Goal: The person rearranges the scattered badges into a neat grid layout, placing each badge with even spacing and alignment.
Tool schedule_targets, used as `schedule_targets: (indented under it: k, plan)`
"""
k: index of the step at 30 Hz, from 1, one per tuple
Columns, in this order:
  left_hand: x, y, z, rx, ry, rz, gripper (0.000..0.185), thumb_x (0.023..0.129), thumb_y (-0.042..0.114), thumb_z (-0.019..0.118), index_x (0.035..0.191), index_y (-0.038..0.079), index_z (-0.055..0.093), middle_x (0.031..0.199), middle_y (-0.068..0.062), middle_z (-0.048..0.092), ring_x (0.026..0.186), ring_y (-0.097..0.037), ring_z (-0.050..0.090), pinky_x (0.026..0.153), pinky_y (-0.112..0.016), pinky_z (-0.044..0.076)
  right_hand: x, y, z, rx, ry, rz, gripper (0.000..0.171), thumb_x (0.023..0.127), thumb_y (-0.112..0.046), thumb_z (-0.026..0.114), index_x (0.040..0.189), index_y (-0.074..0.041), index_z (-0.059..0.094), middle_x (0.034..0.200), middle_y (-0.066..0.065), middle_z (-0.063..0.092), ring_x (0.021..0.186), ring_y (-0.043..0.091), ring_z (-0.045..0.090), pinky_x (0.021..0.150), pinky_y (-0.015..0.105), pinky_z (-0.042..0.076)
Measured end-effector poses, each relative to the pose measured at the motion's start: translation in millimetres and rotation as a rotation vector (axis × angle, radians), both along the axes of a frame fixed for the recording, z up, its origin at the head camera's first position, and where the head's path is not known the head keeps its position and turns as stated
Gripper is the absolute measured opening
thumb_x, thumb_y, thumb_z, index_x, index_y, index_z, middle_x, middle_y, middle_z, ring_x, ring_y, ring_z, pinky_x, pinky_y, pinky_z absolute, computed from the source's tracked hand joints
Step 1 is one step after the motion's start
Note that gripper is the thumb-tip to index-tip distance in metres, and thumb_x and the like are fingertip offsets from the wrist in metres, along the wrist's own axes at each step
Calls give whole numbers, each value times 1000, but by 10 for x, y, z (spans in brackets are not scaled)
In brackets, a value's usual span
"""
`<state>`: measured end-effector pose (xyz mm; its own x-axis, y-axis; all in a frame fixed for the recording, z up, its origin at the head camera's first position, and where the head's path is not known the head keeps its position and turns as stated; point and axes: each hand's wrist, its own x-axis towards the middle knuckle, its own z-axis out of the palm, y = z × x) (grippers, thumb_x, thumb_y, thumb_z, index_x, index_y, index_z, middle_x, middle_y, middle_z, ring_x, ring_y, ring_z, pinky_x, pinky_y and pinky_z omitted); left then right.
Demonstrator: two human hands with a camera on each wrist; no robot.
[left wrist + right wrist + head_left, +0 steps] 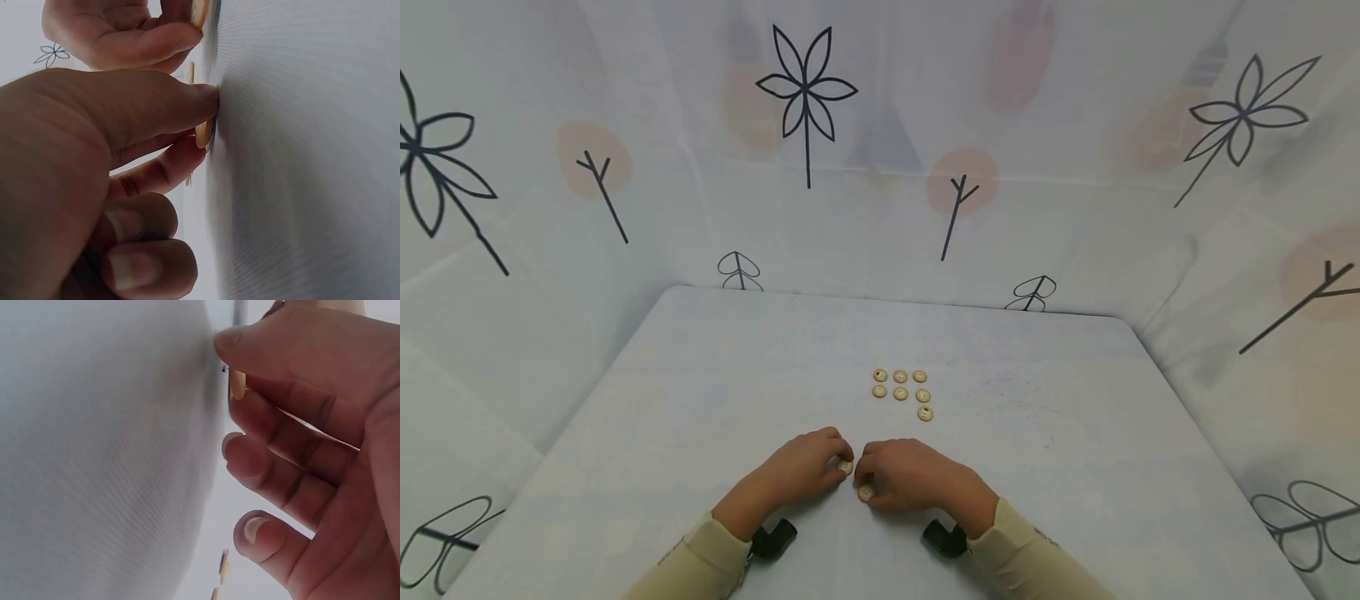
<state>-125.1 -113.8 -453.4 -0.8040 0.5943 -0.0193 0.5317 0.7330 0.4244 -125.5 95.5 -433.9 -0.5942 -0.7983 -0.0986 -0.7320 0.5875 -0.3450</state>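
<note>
My left hand [801,468] pinches a small round pale wooden disc [846,467] between thumb and forefinger, low over the white table. In the left wrist view the disc's edge [202,135] shows under the thumb, tilted up on its rim close to the tabletop. Just to the right, my right hand [917,473] pinches another such disc [865,492] by its side. Its thumb and forefinger meet at the disc [237,385] in the right wrist view, the other fingers loosely bent. The two hands face each other, fingertips a short gap apart.
Beyond the hands, several matching discs [900,393] lie flat in two rows of three, with one more disc [925,413] below the right end. Some carry dark marks. The white table [700,367] meets a patterned cloth [880,225] at its back and sides.
</note>
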Motion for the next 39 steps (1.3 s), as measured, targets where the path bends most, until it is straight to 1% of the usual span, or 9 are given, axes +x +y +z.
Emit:
schedule_targets:
  k: [6,11,15,20,31,36,39]
  plan:
    - [-3,-5,-4,-2,1,-3,15,89,20,67,103,16,72,96,6,61,82,-8,57,75,-28,50,-51,38,34,1,16,-40,18,86,-25,71,103,-27,73,97,-17,62,82,-2,56,77,19,49]
    - [-7,-2,-5,-10,-11,-1,17,89,20,68,104,16,72,96,6,60,81,-7,57,74,-28,50,-95,75,57,13,13,-72,17,85,-25,71,102,-26,73,97,-16,62,81,0,55,77,21,49]
    - [-5,2,-2,-11,-17,3,16,89,20,68,103,15,72,96,6,61,82,-7,57,74,-28,50,-139,102,48,22,33,-96,17,86,-25,70,103,-25,72,97,-14,63,84,0,57,78,22,50]
    - [-2,4,-8,-10,-9,3,15,88,21,69,102,16,72,94,6,60,79,-6,56,72,-27,49,-195,135,55,25,36,-157,18,87,-23,69,104,-23,72,97,-14,63,86,1,58,79,24,51]
    - [-8,4,-15,-12,-9,-6,14,88,20,69,101,16,72,94,6,59,79,-6,55,73,-27,50,-310,213,43,39,132,-246,16,87,-24,69,102,-24,72,94,-13,61,80,3,56,71,25,49]
    - [-14,11,-10,-22,-24,3,14,88,21,69,101,16,72,95,7,60,79,-6,55,74,-28,50,-358,224,51,67,140,-303,17,87,-25,71,103,-23,72,95,-11,62,78,4,54,71,27,49]
    - [-17,13,-11,-25,-29,6,14,89,21,69,102,16,72,96,7,60,80,-6,55,75,-28,50,-387,231,52,79,143,-329,17,87,-24,71,104,-22,72,94,-11,61,76,5,53,70,26,48]
